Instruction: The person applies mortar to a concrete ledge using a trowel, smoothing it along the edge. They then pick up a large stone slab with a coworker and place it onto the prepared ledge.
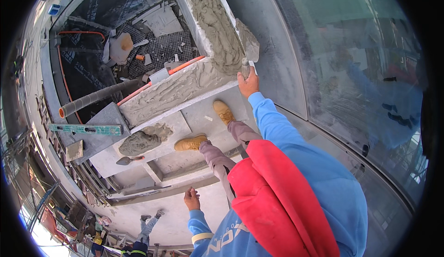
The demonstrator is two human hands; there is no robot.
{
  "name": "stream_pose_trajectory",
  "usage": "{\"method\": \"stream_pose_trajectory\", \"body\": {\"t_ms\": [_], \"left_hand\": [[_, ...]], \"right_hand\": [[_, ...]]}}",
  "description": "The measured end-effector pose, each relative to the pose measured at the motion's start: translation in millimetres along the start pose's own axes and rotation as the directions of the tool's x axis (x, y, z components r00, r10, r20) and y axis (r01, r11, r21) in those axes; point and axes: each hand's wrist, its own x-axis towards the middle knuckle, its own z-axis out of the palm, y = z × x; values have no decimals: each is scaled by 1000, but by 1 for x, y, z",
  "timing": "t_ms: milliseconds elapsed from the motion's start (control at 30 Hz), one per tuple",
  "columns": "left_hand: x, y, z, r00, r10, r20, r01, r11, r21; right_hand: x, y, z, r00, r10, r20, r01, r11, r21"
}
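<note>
My right hand (249,82) is closed around the handle of a trowel (251,49). Its blade, smeared with grey mortar, lies along the outer edge of a low wall, near the corner. Wet mortar (210,16) coats the wall's top in uneven ridges and carries on along the mortar-covered near wall (171,90). Away from the work, my left hand (192,198) hangs low with nothing visible in it, its fingers loosely bent and a little apart. A heap of mortar (143,139) sits on a pale board left of my boots, with a second trowel (129,160) beside it.
A green spirit level (86,129) rests on a grey slab at the left. Within the walls lie rubble, a dark pipe (95,99) and orange conduit (187,64). Glass panels (351,72) stand close on my right. Below left, another person's legs (147,229) show near scaffolding.
</note>
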Motion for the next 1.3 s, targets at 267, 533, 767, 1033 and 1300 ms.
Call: {"method": "stream_pose_trajectory", "body": {"t_ms": [267,533,767,1033,1300], "left_hand": [[-9,-1,-7,1000,12,-26,-13,997,-72],[-6,-17,2,1000,8,4,-7,996,-84],[-4,-41,-11,997,26,-74,-36,989,-145],[1,-113,5,999,-34,-18,29,977,-210],[16,-154,-31,983,-124,-137,65,927,-369]], "right_hand": [[-26,17,6,952,173,251,-153,984,-95],[-21,14,14,997,-34,-64,47,975,215],[4,46,50,983,119,138,-108,991,-85],[-106,-37,68,526,74,847,-125,992,-9],[-220,-35,246,303,262,916,352,863,-363]]}}
